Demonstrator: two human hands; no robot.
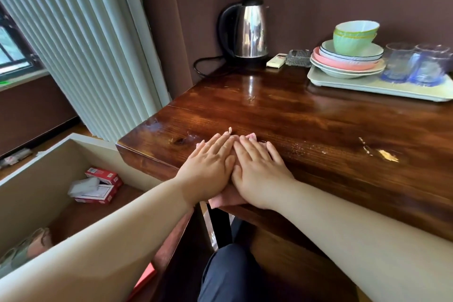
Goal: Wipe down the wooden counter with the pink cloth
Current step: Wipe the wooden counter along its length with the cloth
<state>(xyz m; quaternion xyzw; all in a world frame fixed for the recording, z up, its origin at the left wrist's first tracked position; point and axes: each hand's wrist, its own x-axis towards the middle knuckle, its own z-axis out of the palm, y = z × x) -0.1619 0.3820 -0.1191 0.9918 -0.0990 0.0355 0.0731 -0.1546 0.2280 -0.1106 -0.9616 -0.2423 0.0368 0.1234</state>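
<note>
The dark wooden counter (306, 125) fills the middle and right of the view. The pink cloth (229, 197) lies near its front left corner, almost wholly hidden under my hands; only its near edge and small bits past the fingertips show. My left hand (208, 169) and my right hand (259, 169) lie flat side by side on the cloth, fingers straight, pressing it to the wood. Pale crumbs and scuffs (387, 154) mark the counter to the right of my hands.
An electric kettle (250, 32) with its cord stands at the back wall. A pale tray (367, 86) at the back right carries stacked plates, green bowls (355, 37) and blue glasses (416, 64). A remote and glass ashtray sit beside the kettle. An open box (73, 179) stands left, below the counter.
</note>
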